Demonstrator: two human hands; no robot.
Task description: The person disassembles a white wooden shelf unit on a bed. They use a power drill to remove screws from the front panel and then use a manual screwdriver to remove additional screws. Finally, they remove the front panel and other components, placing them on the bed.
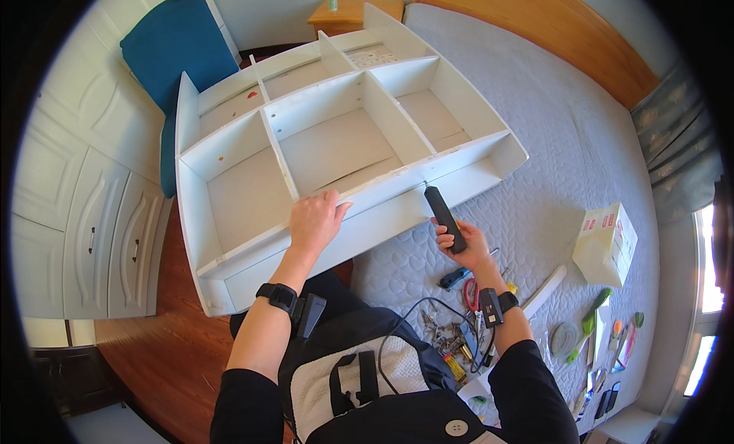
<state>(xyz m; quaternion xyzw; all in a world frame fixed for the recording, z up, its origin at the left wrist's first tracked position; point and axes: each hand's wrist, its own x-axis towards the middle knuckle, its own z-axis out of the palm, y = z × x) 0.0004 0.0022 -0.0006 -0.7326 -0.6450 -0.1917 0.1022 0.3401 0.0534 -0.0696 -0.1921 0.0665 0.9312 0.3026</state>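
A white shelf unit point(325, 142) with several compartments lies tilted back in front of me, partly over the bed. My left hand point(315, 221) is closed over the edge of its near long board, fingers curled behind the edge. In my right hand point(469, 247) is a black pen-shaped electric screwdriver point(443, 218), gripped round its lower end. The screwdriver points up and away, and its thin tip meets the face of the near board. Whether a screw sits under the tip is too small to tell.
On the grey mattress point(550, 138) at right lie loose tools and hardware point(451, 329), a tape roll point(564, 338), a green-handled tool point(589, 322) and a white box point(605, 243). A blue-covered chair point(177, 46) stands behind the unit at left, beside white cabinets point(92, 230).
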